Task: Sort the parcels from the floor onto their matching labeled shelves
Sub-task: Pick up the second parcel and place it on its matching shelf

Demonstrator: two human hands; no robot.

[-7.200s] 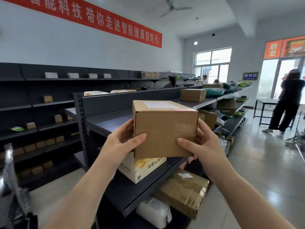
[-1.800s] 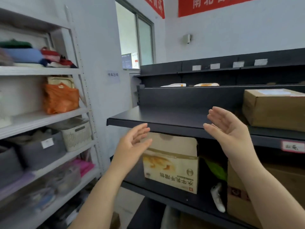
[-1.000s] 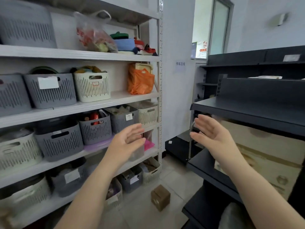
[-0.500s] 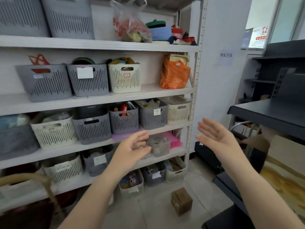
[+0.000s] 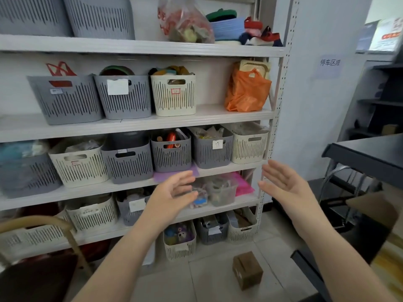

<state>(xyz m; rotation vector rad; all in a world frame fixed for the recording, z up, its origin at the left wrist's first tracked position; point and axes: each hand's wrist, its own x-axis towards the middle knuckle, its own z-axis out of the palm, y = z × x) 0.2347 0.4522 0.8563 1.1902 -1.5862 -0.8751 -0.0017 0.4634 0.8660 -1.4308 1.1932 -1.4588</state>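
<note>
A small brown cardboard parcel [image 5: 247, 269] stands on the tiled floor, low in the view and right of centre. My left hand [image 5: 174, 192] and my right hand [image 5: 285, 185] are both raised in front of me, palms facing each other, fingers apart, holding nothing. Both hands are well above the parcel. The dark parcel shelf [image 5: 370, 153] shows at the right edge, with part of a cardboard box [image 5: 379, 212] below it.
A white storage rack [image 5: 139, 120] fills the left and centre, loaded with grey and cream slotted baskets, an orange bag [image 5: 246, 92] and a plastic bag of items. A curved tan chair back [image 5: 43, 223] sits at lower left. Tiled floor lies around the parcel.
My view has swung left, away from the dark shelf where the large box was set down, toward the white rack. The floor parcel has come closer. Both hands stay empty and apart.
</note>
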